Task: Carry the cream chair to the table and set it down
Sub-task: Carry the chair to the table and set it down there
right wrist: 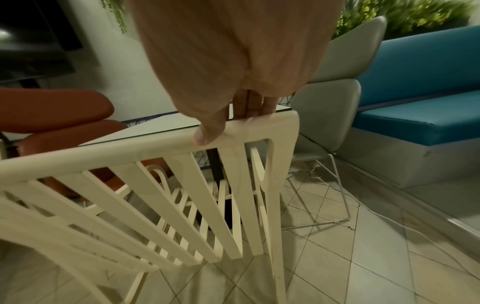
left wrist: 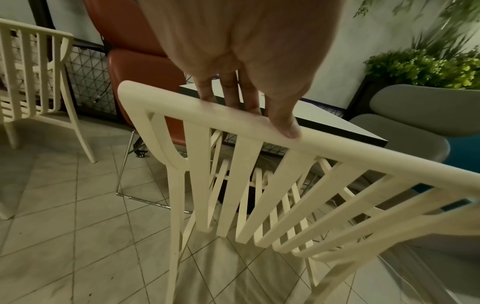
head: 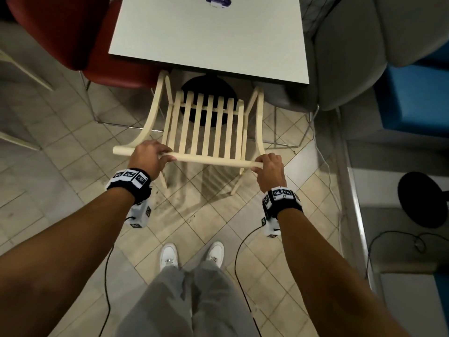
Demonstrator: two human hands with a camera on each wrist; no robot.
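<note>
Tiled floor [head: 73, 203]; hands grip slatted cream chair [head: 206, 127].

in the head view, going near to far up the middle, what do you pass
shoes → top rail of the cream chair, in the grip of left hand and right hand → chair seat slats → table

Red chair [head: 73, 37] blocks left of table [head: 209, 40], grey chair [head: 345, 57] right; open floor behind.
</note>
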